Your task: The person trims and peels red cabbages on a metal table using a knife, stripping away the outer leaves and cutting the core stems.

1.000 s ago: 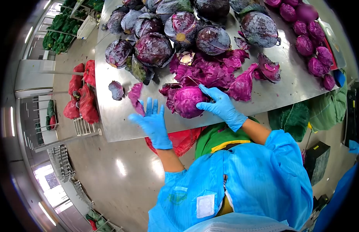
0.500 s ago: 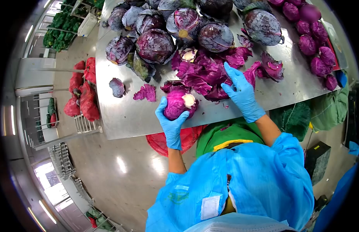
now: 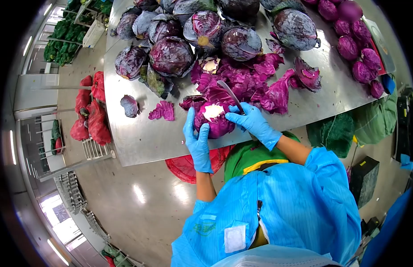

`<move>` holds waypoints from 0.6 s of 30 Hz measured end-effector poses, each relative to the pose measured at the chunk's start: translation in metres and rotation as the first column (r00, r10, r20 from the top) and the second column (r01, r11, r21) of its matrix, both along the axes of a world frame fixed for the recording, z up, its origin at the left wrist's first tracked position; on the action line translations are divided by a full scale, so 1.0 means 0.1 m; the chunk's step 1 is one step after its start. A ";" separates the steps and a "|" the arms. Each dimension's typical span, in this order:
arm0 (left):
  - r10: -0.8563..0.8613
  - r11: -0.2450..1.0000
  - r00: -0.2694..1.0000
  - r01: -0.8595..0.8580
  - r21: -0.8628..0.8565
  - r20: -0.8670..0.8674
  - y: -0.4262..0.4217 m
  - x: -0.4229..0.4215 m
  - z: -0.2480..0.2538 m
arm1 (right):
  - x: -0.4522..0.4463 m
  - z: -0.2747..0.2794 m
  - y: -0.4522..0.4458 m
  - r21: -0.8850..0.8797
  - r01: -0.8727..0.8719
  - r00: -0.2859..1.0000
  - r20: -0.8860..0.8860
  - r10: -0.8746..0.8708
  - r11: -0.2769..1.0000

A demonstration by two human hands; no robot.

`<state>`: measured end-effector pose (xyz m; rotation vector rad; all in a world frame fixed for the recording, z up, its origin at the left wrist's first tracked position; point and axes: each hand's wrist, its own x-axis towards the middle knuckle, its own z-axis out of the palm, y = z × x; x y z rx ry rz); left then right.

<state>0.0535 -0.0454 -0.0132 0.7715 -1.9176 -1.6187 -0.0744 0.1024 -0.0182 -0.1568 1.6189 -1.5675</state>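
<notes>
A peeled red cabbage (image 3: 221,126) rests near the front edge of the steel table, its pale cut stem facing up. My left hand (image 3: 197,141), in a blue glove, is curled against the cabbage's left side. In my gloved right hand (image 3: 255,122) is a knife (image 3: 232,95), its blade slanting up and left beyond the fingers. The right fingers are at the cabbage's right side. Behind it lies a heap of stripped purple leaves (image 3: 237,73), with a loose leaf piece (image 3: 162,111) to the left.
Several unpeeled red cabbages (image 3: 172,56) crowd the back of the steel table (image 3: 140,144). Peeled cabbages (image 3: 360,72) are piled at the right. A red mesh bag (image 3: 184,168) sits below the front edge; filled red sacks (image 3: 98,122) stand on the left.
My right hand has moved from the leaf heap to the cabbage and now holds a knife. The cabbage has turned, its stem end more upward. The view has shifted slightly.
</notes>
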 end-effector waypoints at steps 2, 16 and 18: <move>0.077 0.993 0.993 -0.069 -0.092 0.090 0.09 0.00 0.02 | 0.07 -0.04 -0.03 -0.017 0.006 0.988 -0.156 -0.009 1.000; 0.026 0.999 0.991 -0.029 0.026 0.134 0.11 0.05 0.00 | 0.22 0.07 0.44 0.070 -0.197 0.880 -0.426 0.208 0.978; 0.037 0.995 0.993 -0.047 0.086 0.115 0.10 0.01 0.03 | 0.18 0.00 0.25 0.089 -0.114 0.653 -0.744 0.142 0.989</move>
